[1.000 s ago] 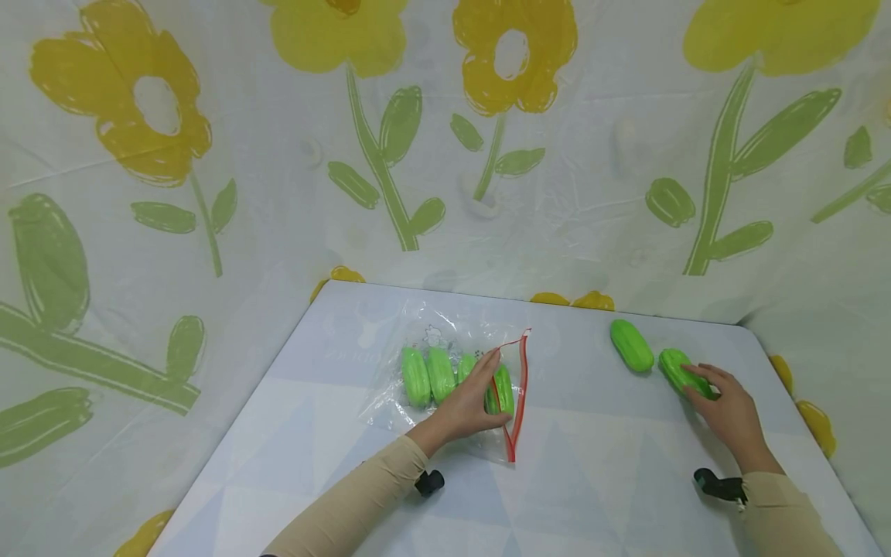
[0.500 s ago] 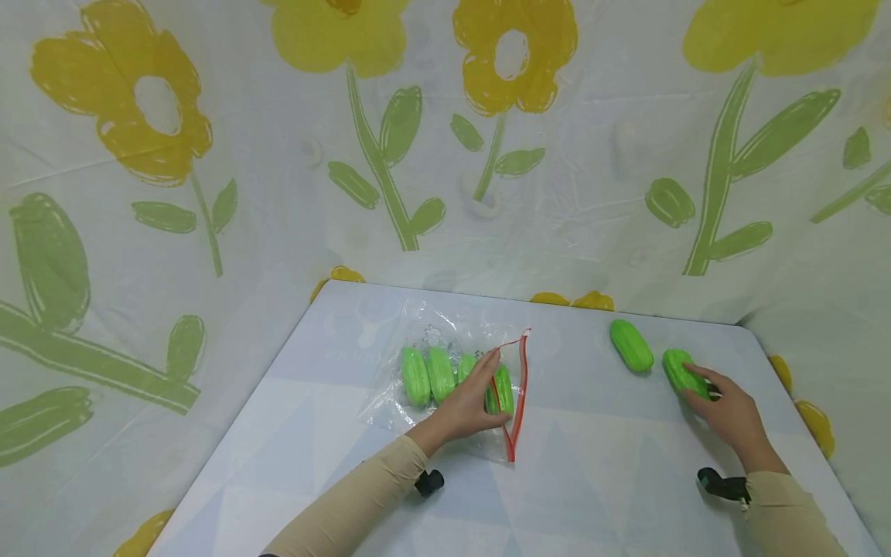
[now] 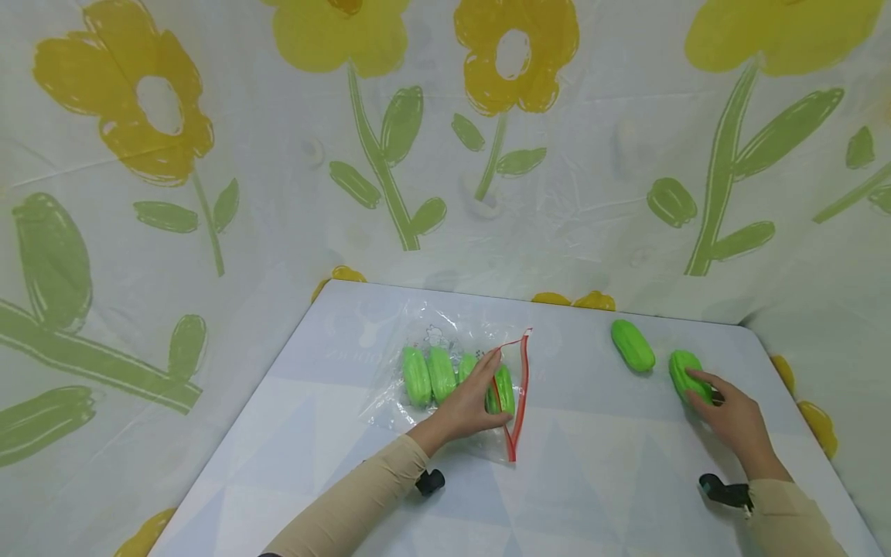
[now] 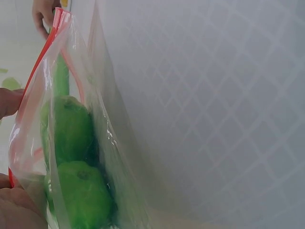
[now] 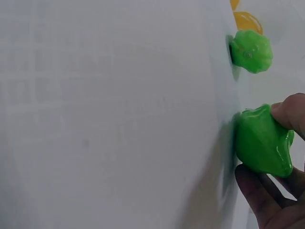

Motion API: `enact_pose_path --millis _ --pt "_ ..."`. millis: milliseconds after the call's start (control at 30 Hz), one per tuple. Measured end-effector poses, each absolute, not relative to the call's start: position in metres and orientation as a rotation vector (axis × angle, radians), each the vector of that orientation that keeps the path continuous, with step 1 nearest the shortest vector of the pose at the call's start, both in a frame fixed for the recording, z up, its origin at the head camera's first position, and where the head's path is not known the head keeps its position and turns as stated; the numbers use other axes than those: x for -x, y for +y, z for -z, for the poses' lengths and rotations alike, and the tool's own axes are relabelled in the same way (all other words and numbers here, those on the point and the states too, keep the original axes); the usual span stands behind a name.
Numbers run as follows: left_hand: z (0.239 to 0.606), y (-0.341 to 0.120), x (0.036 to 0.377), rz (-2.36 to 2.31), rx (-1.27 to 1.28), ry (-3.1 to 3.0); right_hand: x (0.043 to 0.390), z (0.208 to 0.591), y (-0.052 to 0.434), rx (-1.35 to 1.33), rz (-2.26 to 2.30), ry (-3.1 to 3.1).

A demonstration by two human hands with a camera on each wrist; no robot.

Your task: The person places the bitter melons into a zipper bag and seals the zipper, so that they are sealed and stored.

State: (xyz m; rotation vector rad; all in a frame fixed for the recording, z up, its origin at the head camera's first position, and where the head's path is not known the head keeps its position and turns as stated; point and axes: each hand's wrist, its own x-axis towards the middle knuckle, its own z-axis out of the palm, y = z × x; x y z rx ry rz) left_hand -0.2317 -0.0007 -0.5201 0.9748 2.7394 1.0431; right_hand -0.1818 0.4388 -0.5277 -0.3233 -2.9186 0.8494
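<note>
Pale table (image 3: 599, 472), floral cloth backdrop (image 3: 209, 155) behind. Clear zip bag (image 3: 445, 371) with red seal, lying flat at table centre, mouth toward the right, several green toy gourds (image 3: 428, 375) inside. Thin film: likely limp and slippery; best pinched at the red seal strip. Left hand (image 3: 469, 406): fingers pinching the bag's upper lip, mouth held open. Near the right edge, loose green gourd (image 3: 689, 377): probably light, rigid, smooth plastic; best gripped across its middle. Right hand (image 3: 731, 418): thumb and fingertips closed around this gourd, resting on the table. Second loose gourd (image 3: 632, 345) just beside, untouched.
</note>
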Motion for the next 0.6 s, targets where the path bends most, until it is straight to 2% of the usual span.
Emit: enact_pose_path --millis 600 --pt "0.519 -0.001 0.231 -1.019 -0.956 2.748 0.165 0.525 0.423 0.388 -0.839 -2.913"
